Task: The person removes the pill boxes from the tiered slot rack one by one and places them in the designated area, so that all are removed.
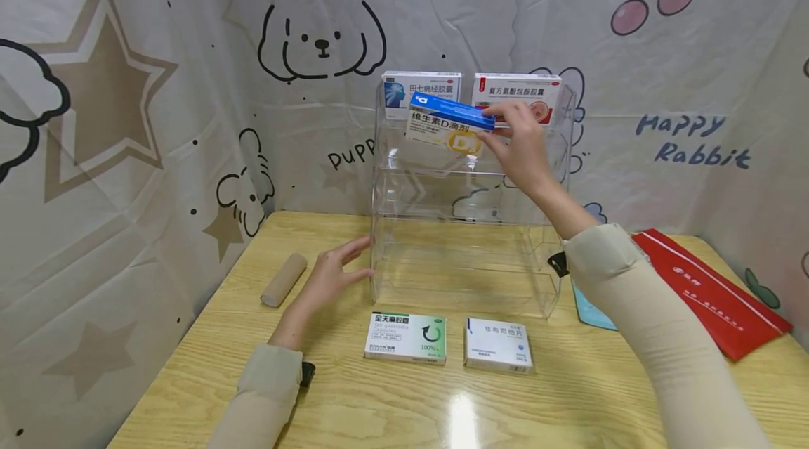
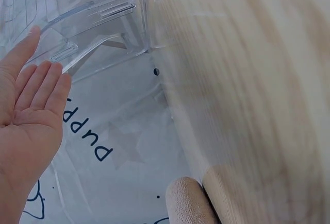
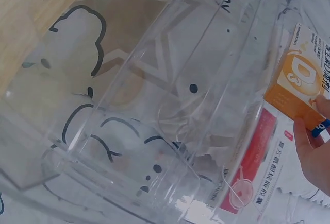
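Observation:
My right hand (image 1: 522, 145) pinches a blue, white and orange vitamin D medicine box (image 1: 442, 124) by its right end. The box is tilted, in front of the top tier of a clear acrylic rack (image 1: 455, 245). In the right wrist view its orange end and D3 mark (image 3: 299, 77) show. At the rack's left side, my left hand (image 1: 329, 279) has its fingertips by the clear wall, fingers straight. The left wrist view shows that palm (image 2: 33, 131) beside the panel; whether it touches is hard to tell. Two boxes, one blue-white (image 1: 430, 87) and one red-white (image 1: 515, 89), stand upright in the top tier.
Before the rack lie a green-white capsule box (image 1: 404, 338) and a white tablet box (image 1: 498, 345). A tan cylinder (image 1: 284, 280) lies at the left. On the right are a red pouch (image 1: 714, 294) and a light blue item (image 1: 593, 308). A printed curtain (image 1: 316, 119) hangs behind.

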`<action>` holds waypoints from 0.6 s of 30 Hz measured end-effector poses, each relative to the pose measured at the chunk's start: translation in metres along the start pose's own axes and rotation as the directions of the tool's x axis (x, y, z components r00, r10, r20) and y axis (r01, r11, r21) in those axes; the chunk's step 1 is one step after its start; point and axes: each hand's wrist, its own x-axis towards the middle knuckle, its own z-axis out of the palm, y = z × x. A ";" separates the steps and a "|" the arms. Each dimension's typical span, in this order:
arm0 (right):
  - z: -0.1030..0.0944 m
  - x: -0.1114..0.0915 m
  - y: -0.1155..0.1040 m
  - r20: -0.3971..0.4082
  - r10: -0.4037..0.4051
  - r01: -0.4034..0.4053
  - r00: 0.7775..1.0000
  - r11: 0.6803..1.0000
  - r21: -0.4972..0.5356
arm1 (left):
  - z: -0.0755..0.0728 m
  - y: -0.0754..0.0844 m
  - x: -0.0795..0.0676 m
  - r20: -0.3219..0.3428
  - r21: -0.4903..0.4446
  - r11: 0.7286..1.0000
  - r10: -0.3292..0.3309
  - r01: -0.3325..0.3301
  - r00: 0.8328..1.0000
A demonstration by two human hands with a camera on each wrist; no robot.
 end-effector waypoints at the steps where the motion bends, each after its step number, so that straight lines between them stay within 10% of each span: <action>1: -0.002 -0.002 -0.001 -0.003 -0.002 0.002 1.000 1.000 0.005 | 0.000 0.000 0.000 0.001 0.002 1.000 -0.001 0.001 1.000; 18: -0.017 -0.093 -0.039 0.119 -0.178 0.167 0.977 0.981 0.096 | 0.001 -0.002 0.001 -0.002 0.015 1.000 -0.007 0.007 1.000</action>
